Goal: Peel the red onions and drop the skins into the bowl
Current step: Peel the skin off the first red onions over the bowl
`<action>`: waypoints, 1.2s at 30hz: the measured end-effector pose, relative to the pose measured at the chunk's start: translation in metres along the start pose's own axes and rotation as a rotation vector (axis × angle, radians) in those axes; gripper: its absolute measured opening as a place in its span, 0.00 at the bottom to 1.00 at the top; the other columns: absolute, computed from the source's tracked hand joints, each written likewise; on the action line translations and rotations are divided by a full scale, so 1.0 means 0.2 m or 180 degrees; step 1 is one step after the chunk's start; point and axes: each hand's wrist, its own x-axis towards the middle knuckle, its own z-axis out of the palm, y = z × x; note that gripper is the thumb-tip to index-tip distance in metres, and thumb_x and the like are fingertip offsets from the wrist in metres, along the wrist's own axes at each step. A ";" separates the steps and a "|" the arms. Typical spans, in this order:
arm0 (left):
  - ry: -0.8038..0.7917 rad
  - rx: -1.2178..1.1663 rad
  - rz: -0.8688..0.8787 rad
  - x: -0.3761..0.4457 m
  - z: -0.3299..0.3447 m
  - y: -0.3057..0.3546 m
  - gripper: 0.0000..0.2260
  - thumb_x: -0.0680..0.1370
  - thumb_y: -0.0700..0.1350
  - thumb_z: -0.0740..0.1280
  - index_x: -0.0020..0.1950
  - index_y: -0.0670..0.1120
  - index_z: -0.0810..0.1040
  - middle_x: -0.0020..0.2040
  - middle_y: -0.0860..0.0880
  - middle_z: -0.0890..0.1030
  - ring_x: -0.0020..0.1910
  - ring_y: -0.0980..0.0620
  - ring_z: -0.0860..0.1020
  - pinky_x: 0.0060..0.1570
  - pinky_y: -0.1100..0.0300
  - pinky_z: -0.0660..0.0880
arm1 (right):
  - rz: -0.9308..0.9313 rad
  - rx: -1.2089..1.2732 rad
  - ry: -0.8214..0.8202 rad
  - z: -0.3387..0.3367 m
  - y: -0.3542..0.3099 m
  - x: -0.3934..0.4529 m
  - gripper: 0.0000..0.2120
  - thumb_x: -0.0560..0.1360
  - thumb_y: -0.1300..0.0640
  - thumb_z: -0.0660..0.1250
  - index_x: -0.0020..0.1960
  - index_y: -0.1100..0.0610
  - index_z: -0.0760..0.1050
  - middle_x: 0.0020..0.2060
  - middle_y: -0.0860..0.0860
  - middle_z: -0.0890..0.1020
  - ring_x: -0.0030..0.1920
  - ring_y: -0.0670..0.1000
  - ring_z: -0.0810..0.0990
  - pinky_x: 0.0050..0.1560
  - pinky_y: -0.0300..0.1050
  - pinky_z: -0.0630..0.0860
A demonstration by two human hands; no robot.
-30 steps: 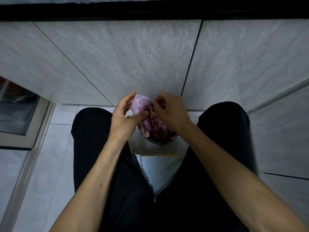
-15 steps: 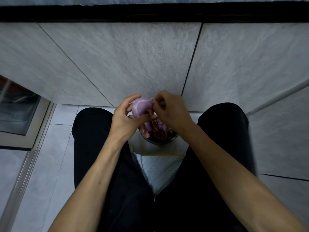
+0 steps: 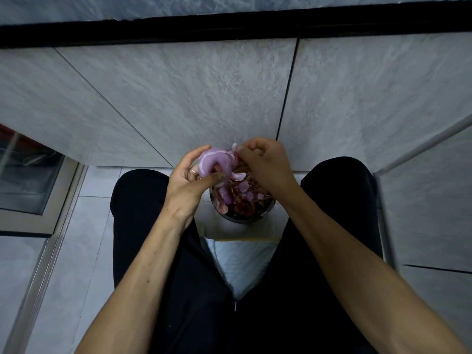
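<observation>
Left hand (image 3: 187,182): curled round a peeled red onion (image 3: 213,160), thumb across its near side, fingers behind it; a ring (image 3: 193,171) shows on one finger. The onion is pale purple with a lighter band, held just above the far left rim of the bowl.

Right hand (image 3: 264,166): fingers bent, pinching a strip of pinkish skin (image 3: 233,149) at the onion's right end. The strip is partly covered by the fingertips; how far it remains attached cannot be made out.

Bowl (image 3: 242,217): dark, round, metallic-looking, set between the person's knees, directly below both hands. Filled with loose red and pink onion skins (image 3: 245,190); a purple piece (image 3: 226,195) lies at its left side, and whether it is another onion or a thick layer is unclear. The far rim is hidden by the hands.

Beneath the bowl: a pale sheet or board with a yellowish edge (image 3: 237,232), and under it a white quilted pad (image 3: 242,256); both are cut off by the black trousers (image 3: 143,200).

Writing or labels: none legible.

Surroundings: grey stone-patterned wall tiles (image 3: 178,98) ahead with dark joints, a black band (image 3: 229,26) above; light floor tiles (image 3: 76,238); a framed glass panel (image 3: 28,180) at left, contents blurred.
</observation>
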 end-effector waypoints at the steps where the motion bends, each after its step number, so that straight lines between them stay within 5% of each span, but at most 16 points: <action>1: 0.0005 -0.0013 -0.0002 0.00 0.00 0.00 0.32 0.59 0.41 0.80 0.62 0.50 0.80 0.47 0.46 0.86 0.46 0.52 0.82 0.50 0.62 0.78 | 0.0028 0.0070 -0.0079 0.00 0.00 0.00 0.12 0.73 0.56 0.72 0.38 0.64 0.79 0.29 0.53 0.83 0.33 0.54 0.85 0.43 0.59 0.83; 7: 0.0150 0.0141 0.0028 0.01 0.00 -0.01 0.30 0.59 0.40 0.81 0.60 0.52 0.80 0.52 0.45 0.85 0.48 0.52 0.82 0.50 0.62 0.79 | -0.0128 -0.0325 -0.0465 0.00 0.01 -0.05 0.12 0.76 0.49 0.70 0.45 0.59 0.83 0.36 0.49 0.85 0.38 0.48 0.85 0.46 0.50 0.82; 10: 0.0123 0.0230 0.0050 0.01 -0.01 -0.01 0.32 0.57 0.43 0.82 0.60 0.54 0.80 0.55 0.42 0.84 0.51 0.50 0.82 0.50 0.61 0.79 | -0.0333 -0.0374 -0.0456 0.00 0.01 -0.05 0.07 0.74 0.55 0.73 0.49 0.58 0.84 0.41 0.49 0.86 0.42 0.45 0.85 0.48 0.40 0.80; 14: 0.0040 0.0252 0.0008 0.00 -0.01 -0.02 0.33 0.57 0.42 0.81 0.61 0.53 0.79 0.50 0.44 0.86 0.49 0.50 0.83 0.50 0.61 0.78 | -0.0398 -0.0510 -0.0239 -0.01 0.03 -0.02 0.06 0.74 0.58 0.70 0.44 0.59 0.85 0.37 0.51 0.86 0.40 0.54 0.85 0.46 0.53 0.81; 19: -0.0081 -0.0088 -0.0061 0.00 0.00 -0.01 0.31 0.59 0.36 0.79 0.60 0.51 0.80 0.43 0.47 0.86 0.42 0.53 0.82 0.49 0.62 0.78 | -0.0010 0.0174 -0.0240 0.00 0.01 -0.02 0.07 0.76 0.64 0.68 0.41 0.64 0.83 0.31 0.50 0.83 0.32 0.46 0.81 0.35 0.38 0.78; 21: -0.0170 -0.0303 -0.0090 0.00 0.00 -0.01 0.28 0.62 0.31 0.75 0.60 0.48 0.78 0.42 0.48 0.86 0.41 0.54 0.82 0.47 0.63 0.79 | 0.0373 0.0583 -0.0254 -0.01 0.00 -0.01 0.09 0.77 0.63 0.67 0.43 0.68 0.82 0.32 0.56 0.83 0.30 0.49 0.81 0.34 0.40 0.79; 24: -0.0266 -0.0728 -0.0136 0.00 -0.03 0.00 0.32 0.60 0.34 0.81 0.63 0.44 0.77 0.53 0.43 0.85 0.52 0.47 0.83 0.52 0.58 0.80 | 0.0716 0.0709 -0.0198 -0.05 0.01 0.02 0.08 0.77 0.62 0.67 0.43 0.66 0.81 0.33 0.57 0.82 0.29 0.50 0.81 0.34 0.41 0.80; 27: -0.0273 -0.1107 -0.0285 0.01 -0.06 0.01 0.42 0.59 0.43 0.85 0.70 0.39 0.73 0.66 0.36 0.79 0.61 0.41 0.80 0.53 0.57 0.80 | 0.0190 -0.0530 0.0038 -0.08 0.08 0.06 0.12 0.77 0.57 0.69 0.39 0.61 0.83 0.32 0.56 0.83 0.30 0.47 0.81 0.35 0.39 0.78; 30: -0.0365 -0.1372 -0.0362 0.03 -0.07 0.02 0.43 0.61 0.43 0.83 0.73 0.36 0.70 0.65 0.35 0.78 0.61 0.42 0.80 0.52 0.58 0.79 | -0.0409 -0.1676 0.0075 -0.08 0.15 0.08 0.14 0.76 0.56 0.69 0.39 0.67 0.82 0.33 0.61 0.83 0.35 0.56 0.80 0.41 0.41 0.74; 33: -0.0467 -0.1599 -0.0503 0.03 -0.07 0.02 0.37 0.60 0.42 0.83 0.67 0.38 0.77 0.63 0.37 0.80 0.60 0.43 0.81 0.53 0.56 0.80 | -0.0397 -0.2260 -0.0146 -0.06 0.17 0.10 0.14 0.77 0.63 0.63 0.37 0.70 0.77 0.32 0.62 0.79 0.32 0.55 0.73 0.37 0.42 0.63; 36: -0.0576 -0.1678 -0.0569 0.02 -0.06 0.02 0.37 0.60 0.41 0.82 0.67 0.37 0.75 0.63 0.35 0.79 0.58 0.43 0.82 0.51 0.56 0.80 | -0.0190 -0.2595 -0.0387 -0.04 0.18 0.11 0.15 0.76 0.68 0.58 0.30 0.61 0.65 0.29 0.54 0.70 0.31 0.51 0.66 0.33 0.42 0.59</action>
